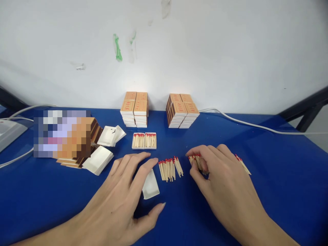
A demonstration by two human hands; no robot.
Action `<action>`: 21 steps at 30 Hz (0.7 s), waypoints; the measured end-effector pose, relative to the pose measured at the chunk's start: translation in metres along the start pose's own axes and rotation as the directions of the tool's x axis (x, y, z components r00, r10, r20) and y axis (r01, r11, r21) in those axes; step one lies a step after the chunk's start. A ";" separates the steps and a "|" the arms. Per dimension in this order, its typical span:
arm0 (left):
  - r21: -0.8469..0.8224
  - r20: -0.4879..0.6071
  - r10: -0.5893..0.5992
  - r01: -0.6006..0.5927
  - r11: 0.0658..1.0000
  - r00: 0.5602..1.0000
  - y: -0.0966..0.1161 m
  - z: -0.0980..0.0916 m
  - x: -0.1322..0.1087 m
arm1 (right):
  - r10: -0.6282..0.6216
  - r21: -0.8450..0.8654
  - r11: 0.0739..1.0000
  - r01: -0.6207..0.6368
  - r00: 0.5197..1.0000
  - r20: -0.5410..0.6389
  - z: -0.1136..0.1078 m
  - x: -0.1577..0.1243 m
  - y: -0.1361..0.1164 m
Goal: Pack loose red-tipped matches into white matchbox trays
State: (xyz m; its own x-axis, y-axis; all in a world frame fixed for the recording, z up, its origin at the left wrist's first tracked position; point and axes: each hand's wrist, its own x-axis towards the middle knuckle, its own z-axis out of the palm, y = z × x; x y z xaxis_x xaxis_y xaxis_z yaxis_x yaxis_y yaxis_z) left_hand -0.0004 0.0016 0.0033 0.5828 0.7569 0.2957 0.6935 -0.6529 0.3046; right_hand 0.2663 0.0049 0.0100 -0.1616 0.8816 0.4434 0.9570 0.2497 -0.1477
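My right hand (220,174) has its thumb and fingers curled around a bunch of red-headed matches (196,159) at the table surface. A few more matches (243,165) lie just beyond that hand's right side. My left hand (125,194) is spread, thumb apart from the fingers, above a white matchbox tray (151,186) that it partly covers. Nothing shows in its grasp. Between the two hands lies a loose row of matches (167,169), heads pointing away from me. Behind them, two trays filled with matches (144,141) sit side by side.
Two stacks of matchboxes (134,111) (182,112) stand near the white wall (217,51). At left are empty white trays (98,160), cardboard matchbox sleeves (94,131) and a blurred patch. White cables (246,124) and a power strip (11,131) border the blue table (282,177).
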 end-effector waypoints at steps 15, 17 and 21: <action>-0.005 0.001 0.008 -0.008 1.000 1.000 -0.001 0.000 -0.001 | -0.012 0.024 1.000 0.012 1.000 0.026 0.001 -0.002 0.001; -0.008 0.010 0.000 0.000 1.000 1.000 -0.001 0.000 -0.001 | -0.004 0.033 0.999 0.003 0.999 0.032 0.001 -0.002 0.001; -0.001 0.003 0.003 -0.003 1.000 1.000 -0.001 0.001 -0.001 | -0.002 0.031 1.000 0.001 0.999 0.034 0.001 -0.002 0.000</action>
State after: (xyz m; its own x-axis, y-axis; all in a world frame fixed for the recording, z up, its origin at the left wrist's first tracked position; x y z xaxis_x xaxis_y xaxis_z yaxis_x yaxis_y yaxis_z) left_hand -0.0012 0.0010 0.0019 0.5860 0.7550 0.2943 0.6913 -0.6552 0.3047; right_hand 0.2668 0.0041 0.0083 -0.1714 0.8942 0.4136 0.9490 0.2626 -0.1744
